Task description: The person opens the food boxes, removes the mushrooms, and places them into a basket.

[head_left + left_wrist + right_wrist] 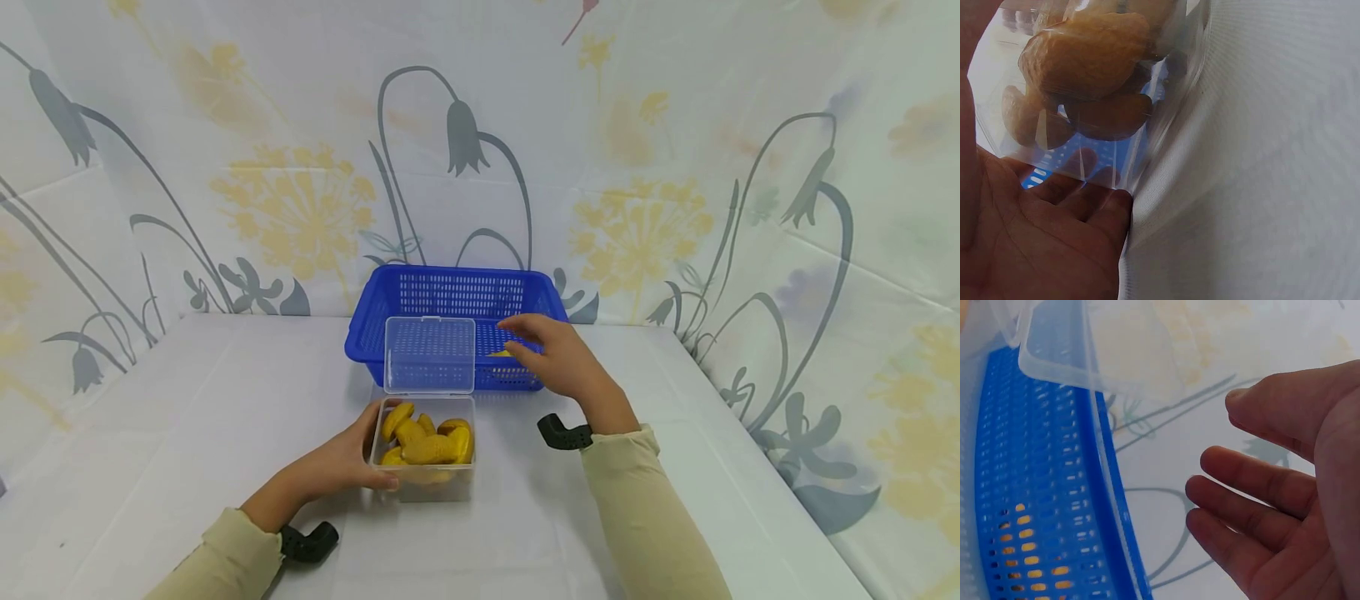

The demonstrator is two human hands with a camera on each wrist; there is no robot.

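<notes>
A clear plastic box [437, 492] with its hinged lid [430, 357] raised stands on the white cloth. Inside lie several yellow, mushroom-shaped pieces [431, 448], seen through the wall as lumpy pieces [1088, 56] in the left wrist view. My left hand [341, 457] grips the box by its left side, thumb at the front and fingers behind. Over the right part of a blue basket [360, 340] hovers my right hand [558, 357], holding nothing, with thumb and fingers apart. Below its fingertips a bit of yellow [501, 353] shows in the basket; more yellow [1034, 560] appears through the slots.
Directly behind the box, the basket sits near the back of the cloth-covered table [225, 400], partly seen through the lid. A flower-printed curtain [300, 167] hangs behind and along both sides. A black band with a camera mount [562, 433] circles each wrist.
</notes>
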